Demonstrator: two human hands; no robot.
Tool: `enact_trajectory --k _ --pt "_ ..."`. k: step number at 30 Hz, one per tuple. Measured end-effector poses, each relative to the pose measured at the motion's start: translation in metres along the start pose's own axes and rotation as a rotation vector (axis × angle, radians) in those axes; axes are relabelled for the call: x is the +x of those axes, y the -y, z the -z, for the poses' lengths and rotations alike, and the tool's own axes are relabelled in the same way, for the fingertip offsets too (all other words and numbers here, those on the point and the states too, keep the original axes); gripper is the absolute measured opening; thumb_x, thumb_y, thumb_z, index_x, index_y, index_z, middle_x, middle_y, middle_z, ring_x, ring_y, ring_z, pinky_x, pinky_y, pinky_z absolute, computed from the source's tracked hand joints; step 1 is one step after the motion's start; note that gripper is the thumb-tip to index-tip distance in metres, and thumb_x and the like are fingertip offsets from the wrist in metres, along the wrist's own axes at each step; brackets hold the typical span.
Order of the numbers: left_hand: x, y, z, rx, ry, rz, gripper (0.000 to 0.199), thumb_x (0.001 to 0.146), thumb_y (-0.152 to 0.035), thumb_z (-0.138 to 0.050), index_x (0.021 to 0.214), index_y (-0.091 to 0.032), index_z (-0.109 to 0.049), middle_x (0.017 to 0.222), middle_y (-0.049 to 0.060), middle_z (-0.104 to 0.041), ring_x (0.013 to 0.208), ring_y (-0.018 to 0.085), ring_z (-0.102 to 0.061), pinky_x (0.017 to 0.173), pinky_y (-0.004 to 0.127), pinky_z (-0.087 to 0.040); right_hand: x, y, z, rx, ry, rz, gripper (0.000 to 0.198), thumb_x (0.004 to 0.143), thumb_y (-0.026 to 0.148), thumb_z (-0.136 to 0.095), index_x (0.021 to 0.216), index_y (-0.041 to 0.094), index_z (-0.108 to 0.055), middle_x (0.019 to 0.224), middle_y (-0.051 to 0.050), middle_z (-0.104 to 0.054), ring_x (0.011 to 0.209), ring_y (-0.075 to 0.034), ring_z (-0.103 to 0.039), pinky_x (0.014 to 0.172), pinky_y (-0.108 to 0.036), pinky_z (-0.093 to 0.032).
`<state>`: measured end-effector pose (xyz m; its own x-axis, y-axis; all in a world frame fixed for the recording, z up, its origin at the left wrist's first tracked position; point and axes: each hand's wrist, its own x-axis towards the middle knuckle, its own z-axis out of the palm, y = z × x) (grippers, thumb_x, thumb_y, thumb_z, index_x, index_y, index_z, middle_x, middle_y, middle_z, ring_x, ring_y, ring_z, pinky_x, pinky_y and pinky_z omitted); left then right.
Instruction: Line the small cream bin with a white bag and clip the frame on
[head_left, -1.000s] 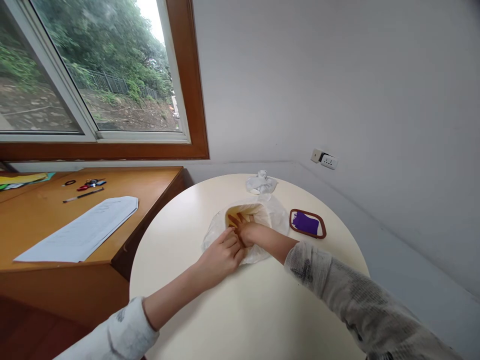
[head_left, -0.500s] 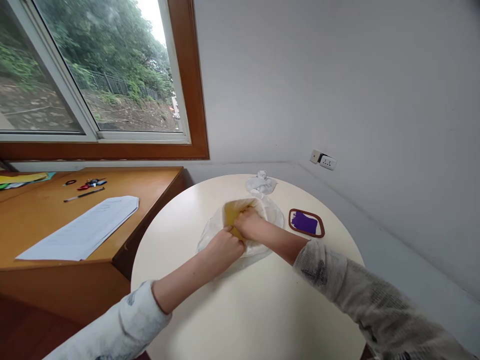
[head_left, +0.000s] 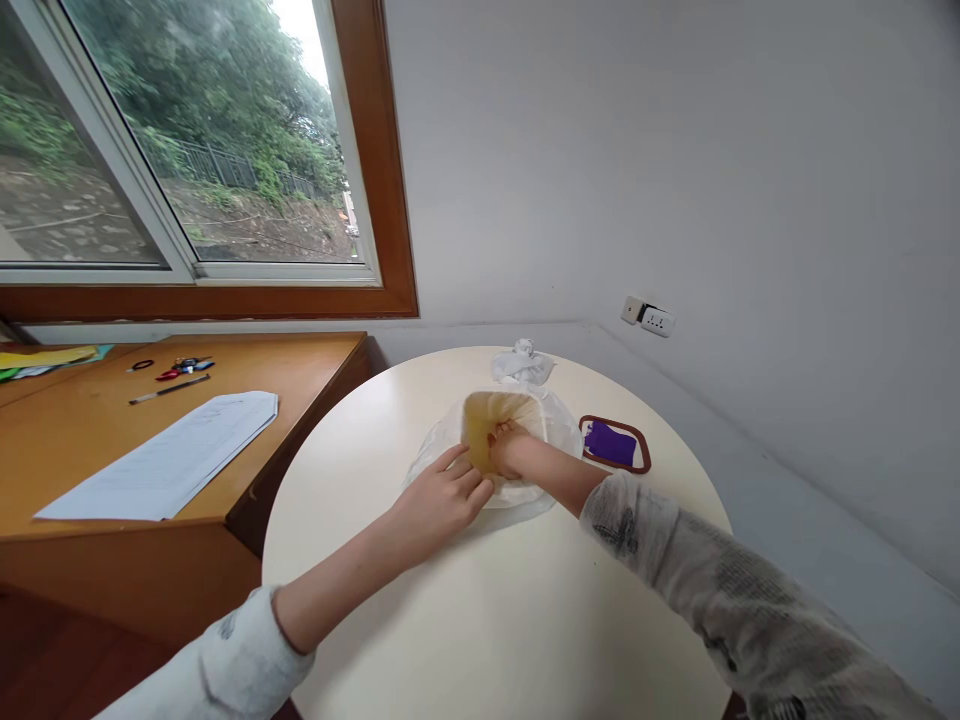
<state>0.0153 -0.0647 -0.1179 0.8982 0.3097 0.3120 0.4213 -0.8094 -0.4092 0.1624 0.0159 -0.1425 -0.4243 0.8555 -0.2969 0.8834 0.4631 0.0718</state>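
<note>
On the round table stands a container with a yellowish inside (head_left: 478, 432), its mouth facing up toward me. A thin white translucent plastic bag (head_left: 556, 408) lines it and drapes over the rim onto the tabletop. My left hand (head_left: 439, 497) rests at the near left rim, fingers stretched and apart over the bag's edge. Inside the mouth, my right hand (head_left: 517, 450) reaches against the lining with its fingers somewhat spread. Part of that hand's fingers and the container's bottom are hidden.
Behind the container lies a knotted white plastic bag (head_left: 523, 362). A brown-rimmed frame with a purple panel (head_left: 611, 444) lies on the right of the cream table (head_left: 517, 620). The wooden desk (head_left: 315, 365) at left holds papers (head_left: 180, 450), a pen (head_left: 169, 390) and keys (head_left: 187, 367).
The container and bag have shifted slightly right. My left hand's fingers have loosened from the rim and spread out. My right hand's fingers have opened inside the container.
</note>
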Motion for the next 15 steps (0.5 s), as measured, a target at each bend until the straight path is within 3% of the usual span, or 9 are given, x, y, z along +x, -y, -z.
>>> enact_trajectory --k 7,12,15 --pt "-0.011 0.005 -0.019 0.013 0.009 0.003 0.015 0.075 -0.003 -0.045 0.079 -0.015 -0.052 0.065 0.002 -0.056 0.066 0.016 -0.053 0.096 0.04 -0.035 -0.016 0.002 0.029 0.021 0.16 0.045 0.029 0.072 0.013 -0.052 0.1 0.012 -0.062 0.094 -0.012 -0.066 0.083 -0.024 -0.063 0.071 -0.032 -0.048" --pt "-0.01 0.003 -0.018 0.018 0.01 -0.007 0.012 0.074 -0.004 -0.047 0.077 -0.014 -0.052 0.066 0.003 -0.057 0.066 0.016 -0.055 0.095 0.038 -0.035 -0.007 0.001 0.019 0.069 0.335 0.09 0.012 0.063 0.013 -0.058 0.071 0.013 -0.066 0.07 -0.006 -0.067 0.066 -0.021 -0.063 0.062 -0.03 -0.049" --pt "-0.007 0.001 -0.012 0.009 0.016 -0.029 0.011 0.073 -0.004 -0.049 0.076 -0.014 -0.05 0.067 0.004 -0.058 0.069 0.017 -0.056 0.094 0.038 -0.035 -0.003 0.0 0.01 0.143 0.265 0.092 0.008 0.059 0.011 -0.061 0.064 0.014 -0.065 0.062 -0.002 -0.065 0.059 -0.019 -0.061 0.06 -0.029 -0.049"
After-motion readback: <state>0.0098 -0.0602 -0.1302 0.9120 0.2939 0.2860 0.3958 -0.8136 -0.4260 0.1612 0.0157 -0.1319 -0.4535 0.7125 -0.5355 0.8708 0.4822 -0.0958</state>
